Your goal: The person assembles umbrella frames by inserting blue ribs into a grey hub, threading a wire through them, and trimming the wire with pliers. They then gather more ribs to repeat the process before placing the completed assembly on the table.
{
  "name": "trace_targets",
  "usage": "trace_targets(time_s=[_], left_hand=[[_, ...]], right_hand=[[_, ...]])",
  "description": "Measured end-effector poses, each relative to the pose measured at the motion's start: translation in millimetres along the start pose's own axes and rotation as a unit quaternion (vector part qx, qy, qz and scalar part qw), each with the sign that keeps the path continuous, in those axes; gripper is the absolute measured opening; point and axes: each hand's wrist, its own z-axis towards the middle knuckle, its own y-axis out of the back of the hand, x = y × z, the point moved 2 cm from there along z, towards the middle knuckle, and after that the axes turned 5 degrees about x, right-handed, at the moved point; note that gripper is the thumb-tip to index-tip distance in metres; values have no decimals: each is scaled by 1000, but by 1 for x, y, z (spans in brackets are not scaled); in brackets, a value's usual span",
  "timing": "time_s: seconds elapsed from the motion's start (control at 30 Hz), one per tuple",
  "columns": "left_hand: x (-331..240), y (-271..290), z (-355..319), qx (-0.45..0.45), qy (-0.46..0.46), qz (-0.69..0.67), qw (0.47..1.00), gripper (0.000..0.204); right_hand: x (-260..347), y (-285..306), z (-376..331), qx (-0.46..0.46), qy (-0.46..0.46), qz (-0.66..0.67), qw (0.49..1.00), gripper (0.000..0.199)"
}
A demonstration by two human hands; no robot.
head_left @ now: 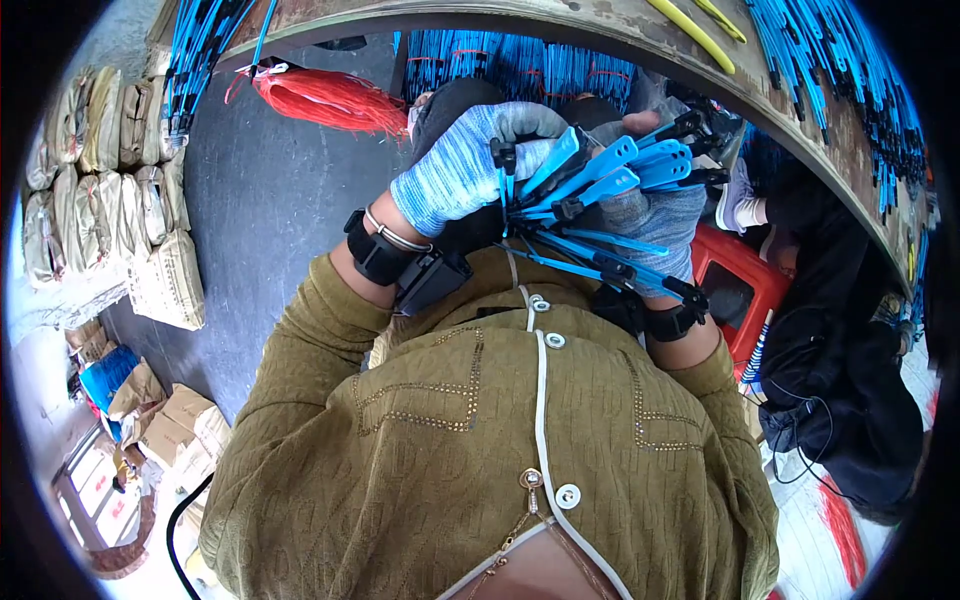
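In front of my chest, both hands grip a bundle of flat blue strips (590,185) with black clip-like end pieces. The strips fan out, some toward my chest and some away from it. My left hand (465,165), in a light blue-grey knit glove, is closed around the left side of the bundle. On the right side, my right hand (655,230), in a similar glove, is wrapped round the strips, its fingers partly hidden by them. Black straps with a small box (430,285) sit on my left wrist.
A wooden table edge (600,30) curves overhead, with more blue strips (840,60) and a yellow strip (695,38) on it. Red strands (330,100) hang at its left. Brown paper-wrapped bundles (110,170) are stacked at left. A red stool (765,285) stands at right.
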Motion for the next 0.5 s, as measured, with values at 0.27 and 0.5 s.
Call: trace_targets(time_s=[0.27, 0.5], left_hand=[[-2, -2, 0, 13, 12, -6, 1000, 22], [-3, -1, 0, 18, -11, 60, 998, 24]], right_hand=[[2, -2, 2, -3, 35, -36, 999, 34], [-9, 1, 5, -5, 34, -4, 999, 32]])
